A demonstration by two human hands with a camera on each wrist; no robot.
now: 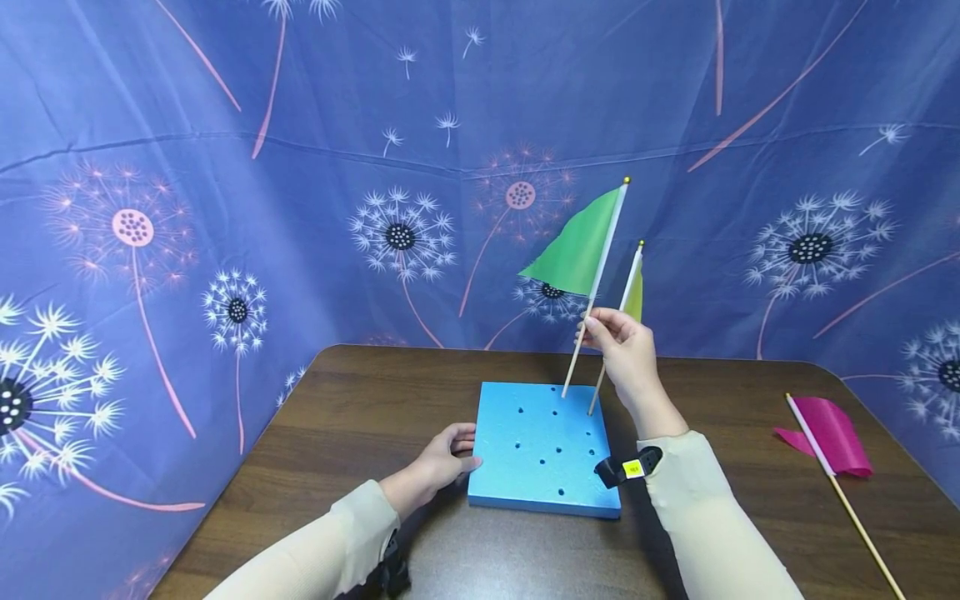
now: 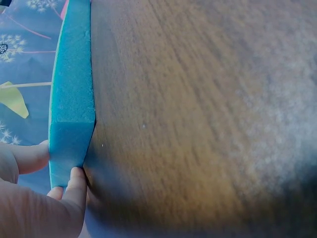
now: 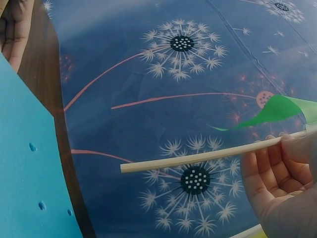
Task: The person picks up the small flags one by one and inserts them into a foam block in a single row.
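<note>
My right hand pinches the wooden stick of a green flag between thumb and fingers. In the right wrist view, the bare lower end of the stick points toward a blue foam board and is apart from it. The board lies flat on the table, with several small holes in its top. A yellow-green flag stands in the board's far right part, partly hidden behind my right hand. At the board's left edge, my left hand grips the side, thumb at the top edge and fingers low on the side.
A magenta flag lies on the right of the brown wooden table, its stick toward the near edge. Behind the table hangs a blue cloth with dandelion prints.
</note>
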